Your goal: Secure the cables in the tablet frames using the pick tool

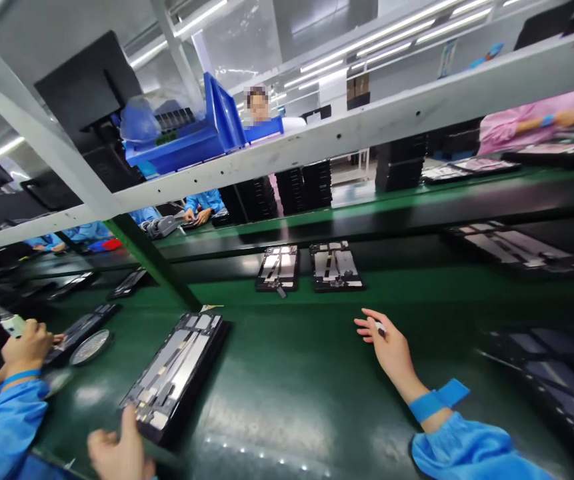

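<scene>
A black tray [181,400] carries an opened tablet [179,363], its silvery battery panels and internal boards facing up. My left hand [121,450] is at the tray's near corner, thumb raised and apart from the loosely curled, blurred fingers; I cannot tell if it touches. It appears to hold nothing. My right hand [391,350], with a blue wrist strap [437,400], hovers over the green bench [287,400]. Its fingers point left, and a small white-and-dark piece [381,328] sits between thumb and fingers; its kind is too small to make out.
Two opened tablets [279,267] lie on the line ahead. Another blurred device [551,373] is at right. On the left, a co-worker's hand [29,347] holds a corded pale-green tool [14,325] near a round dish [91,347]. A metal shelf beam [317,143] crosses above, bearing a blue bin [181,147].
</scene>
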{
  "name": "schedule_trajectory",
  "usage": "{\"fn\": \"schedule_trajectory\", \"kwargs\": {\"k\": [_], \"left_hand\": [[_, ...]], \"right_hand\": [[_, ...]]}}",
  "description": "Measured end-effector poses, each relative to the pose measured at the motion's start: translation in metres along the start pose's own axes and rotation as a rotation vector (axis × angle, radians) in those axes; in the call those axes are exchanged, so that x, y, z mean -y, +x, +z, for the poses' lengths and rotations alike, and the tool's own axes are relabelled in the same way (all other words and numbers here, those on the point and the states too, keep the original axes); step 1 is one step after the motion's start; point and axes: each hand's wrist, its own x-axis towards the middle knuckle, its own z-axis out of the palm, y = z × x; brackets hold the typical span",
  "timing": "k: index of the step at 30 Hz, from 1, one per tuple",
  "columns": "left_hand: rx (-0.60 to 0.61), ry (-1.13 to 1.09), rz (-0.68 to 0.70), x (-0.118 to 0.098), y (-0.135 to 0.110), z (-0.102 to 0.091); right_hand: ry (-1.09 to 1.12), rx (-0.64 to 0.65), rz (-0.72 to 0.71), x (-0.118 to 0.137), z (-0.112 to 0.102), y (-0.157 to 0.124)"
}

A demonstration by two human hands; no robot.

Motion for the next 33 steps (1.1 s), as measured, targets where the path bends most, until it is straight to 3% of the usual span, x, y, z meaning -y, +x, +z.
{"fn": "schedule_trajectory", "kwargs": {"k": [2,3,4,6,8,9,10,14,17,22,26,30,33], "left_hand": [[-0.118,0.003,0.269,-0.003,-0.017,0.008],[-0.102,0.025,0.411,-0.001,-0.028,0.017],[0.009,0.063,0.517,0.002,-0.04,0.03],[0.458,0.172,0.584,0.015,-0.066,0.069],[0.881,0.302,0.703,0.033,-0.091,0.121],[1.042,0.371,0.789,0.043,-0.101,0.15],[1.129,0.425,0.862,0.052,-0.111,0.179],[1.117,0.457,0.884,0.08,-0.131,0.279],[1.042,0.483,0.861,0.088,-0.134,0.321],[0.962,0.49,0.799,0.089,-0.132,0.338],[0.945,0.475,0.737,0.086,-0.132,0.332],[1.037,0.507,0.666,0.081,-0.134,0.307],[1.233,0.551,0.663,0.076,-0.135,0.265]], "right_hand": [[-0.058,-0.061,-0.036,-0.004,-0.002,0.011],[-0.09,-0.092,-0.044,-0.004,-0.003,0.018],[-0.128,-0.126,-0.048,-0.004,-0.002,0.026],[-0.212,-0.189,-0.042,-0.003,0.001,0.041],[-0.289,-0.225,-0.033,-0.001,0.007,0.055],[-0.322,-0.233,-0.03,-0.001,0.01,0.061],[-0.35,-0.235,-0.029,-0.001,0.013,0.066],[-0.429,-0.227,-0.031,-0.005,0.02,0.084],[-0.454,-0.2,-0.046,-0.009,0.025,0.096],[-0.416,-0.123,-0.086,-0.01,0.033,0.111],[-0.341,-0.205,-0.055,-0.008,0.029,0.108],[-0.25,-0.244,-0.028,-0.002,0.012,0.081],[-0.194,-0.14,-0.041,0.0,-0.013,0.04]]}}
